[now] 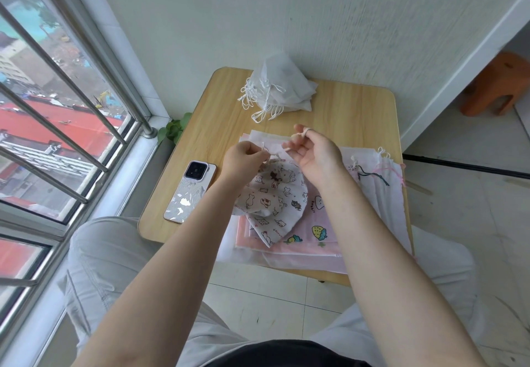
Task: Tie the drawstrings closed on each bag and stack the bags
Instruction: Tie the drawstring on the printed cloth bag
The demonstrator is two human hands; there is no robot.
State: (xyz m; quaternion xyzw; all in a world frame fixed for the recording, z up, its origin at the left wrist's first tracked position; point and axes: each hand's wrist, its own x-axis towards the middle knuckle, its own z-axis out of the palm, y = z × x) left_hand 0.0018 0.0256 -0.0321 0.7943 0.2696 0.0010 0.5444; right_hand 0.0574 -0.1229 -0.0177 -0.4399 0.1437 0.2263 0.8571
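The cat-print bag [272, 194] lies near the surface's [177, 194] front edge, mouth toward the far edge. Left hand [243, 160] pinches one drawstring [265, 150]; right hand [312, 151] holds the other, looped over a finger. Cords run left-right between both hands.

Little legible text found. On the pink printed bag [321, 224] lying flat beneath the cat-print bag [272, 194], one short word printed vertically beside a mushroom-like figure, apparently "Rabbit", though too small to confirm. Along the lower-left edge of the cat-print bag, faint reddish lettering, unreadable. No brand or number made out on the phone [190, 191] lying back-up on the desk [344, 102].
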